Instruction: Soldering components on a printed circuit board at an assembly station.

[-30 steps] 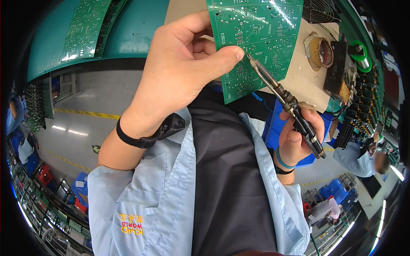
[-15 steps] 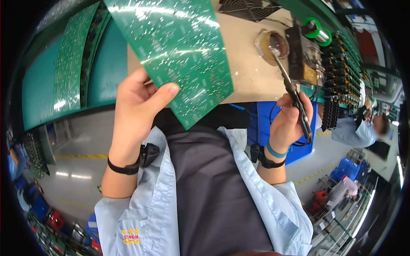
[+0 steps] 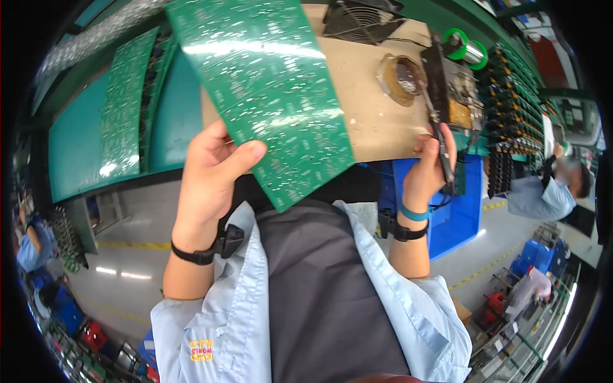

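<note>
My left hand grips the edge of a large green circuit board, thumb on its upper face. The board is tilted, with one corner pointing down toward my waist, and small bright solder spots cover it. A soldering iron is in my right hand, its shaft pointing away from me. Its tip is near the right rim of a round amber dish with dark brown contents; whether they touch I cannot tell. My right fingers are wrapped round the handle.
Beyond the dish is a black fan. A green solder spool and a dark metal stand are at the right. More boards stand at the left. A blue bin is below my right hand; a co-worker is far right.
The soldering iron's tip has moved from over the dish's contents to its right rim. My left hand still holds the board, and the whole view has shifted slightly.
</note>
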A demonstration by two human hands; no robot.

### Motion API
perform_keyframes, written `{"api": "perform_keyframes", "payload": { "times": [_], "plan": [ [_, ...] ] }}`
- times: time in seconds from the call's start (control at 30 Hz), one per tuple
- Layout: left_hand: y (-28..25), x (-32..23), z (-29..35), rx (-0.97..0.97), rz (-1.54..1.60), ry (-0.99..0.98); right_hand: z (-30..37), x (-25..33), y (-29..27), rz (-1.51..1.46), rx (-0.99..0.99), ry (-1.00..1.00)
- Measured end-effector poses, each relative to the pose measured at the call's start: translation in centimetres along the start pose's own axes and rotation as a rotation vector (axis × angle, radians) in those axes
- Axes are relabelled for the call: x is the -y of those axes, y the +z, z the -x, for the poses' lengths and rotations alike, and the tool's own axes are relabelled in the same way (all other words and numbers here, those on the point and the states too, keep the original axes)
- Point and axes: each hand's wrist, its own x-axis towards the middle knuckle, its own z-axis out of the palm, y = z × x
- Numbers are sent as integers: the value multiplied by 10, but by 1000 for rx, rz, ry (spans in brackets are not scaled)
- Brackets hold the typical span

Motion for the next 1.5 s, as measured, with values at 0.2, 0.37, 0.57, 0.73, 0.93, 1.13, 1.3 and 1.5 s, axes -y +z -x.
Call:
{"api": "perform_keyframes", "payload": {
  "times": [0.2, 0.37, 0.57, 0.73, 0.93, 1.13, 1.3, 1.5],
  "plan": [
    [-7, -10, -2, 50, 83, -108, 5, 1, 10, -87, -62, -55],
    [-12, -13, -5, 86, 106, -130, 6, 1, 13, -94, -31, -53],
    [-13, -9, -8, 86, 150, -166, 6, -2, 16, -118, -24, -51],
    [-17, -7, -10, 120, 170, -178, 8, -4, 16, -137, -21, -62],
    [-17, -4, -13, 101, 150, -172, 8, -7, 14, -94, 4, -66],
    [-14, -6, -10, 96, 81, -124, 8, -9, 15, -116, 5, -83],
    [-9, -1, -10, 2, 29, -94, 9, -9, 15, -89, 20, -100],
    [-9, 3, -8, -29, -20, -35, 10, -9, 14, -82, 33, -102]
  ]
}}
